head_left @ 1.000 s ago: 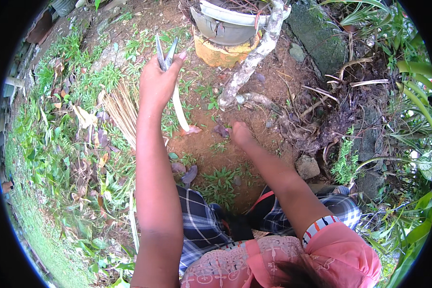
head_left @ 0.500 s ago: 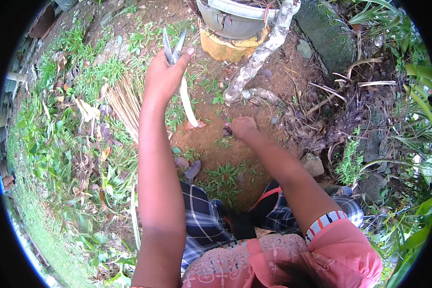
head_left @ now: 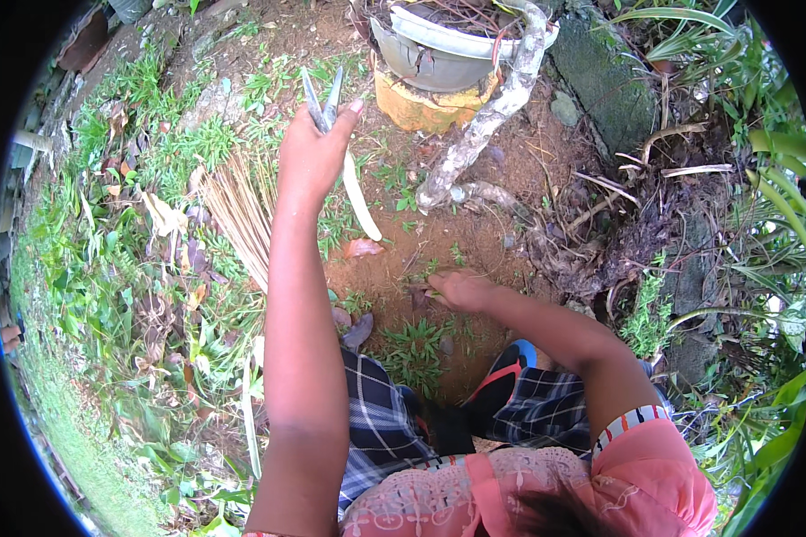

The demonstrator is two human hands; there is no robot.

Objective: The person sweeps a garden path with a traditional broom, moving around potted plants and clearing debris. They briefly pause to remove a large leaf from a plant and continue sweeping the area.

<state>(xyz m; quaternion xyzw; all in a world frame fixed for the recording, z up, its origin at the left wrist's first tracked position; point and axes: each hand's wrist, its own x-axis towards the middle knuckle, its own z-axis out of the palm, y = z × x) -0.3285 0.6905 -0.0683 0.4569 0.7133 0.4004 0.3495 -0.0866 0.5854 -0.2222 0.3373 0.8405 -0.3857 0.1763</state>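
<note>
My left hand (head_left: 315, 157) is closed round a pair of garden shears (head_left: 333, 97). Their two blades stand apart and point away from me, and one pale curved handle (head_left: 361, 204) sticks out below the palm. Low over the bare soil, my right hand (head_left: 464, 291) is closed, with a purplish dry leaf (head_left: 418, 296) at its fingertips and a bit of green weed beside it. A tuft of green weeds (head_left: 414, 351) grows just nearer to me. A reddish fallen leaf (head_left: 362, 248) lies below the shears' handle.
A cracked white pot (head_left: 439, 63) stands on a yellow base (head_left: 430, 100) ahead. A thick pale branch (head_left: 497, 112) slants down beside it. The stick broom (head_left: 239, 210) lies left, among grass. Roots (head_left: 591, 242) and a stone slab (head_left: 604, 85) are at right.
My right hand has moved nearer to me over the soil, with the purplish leaf at its fingertips. My left hand still holds the shears in much the same place.
</note>
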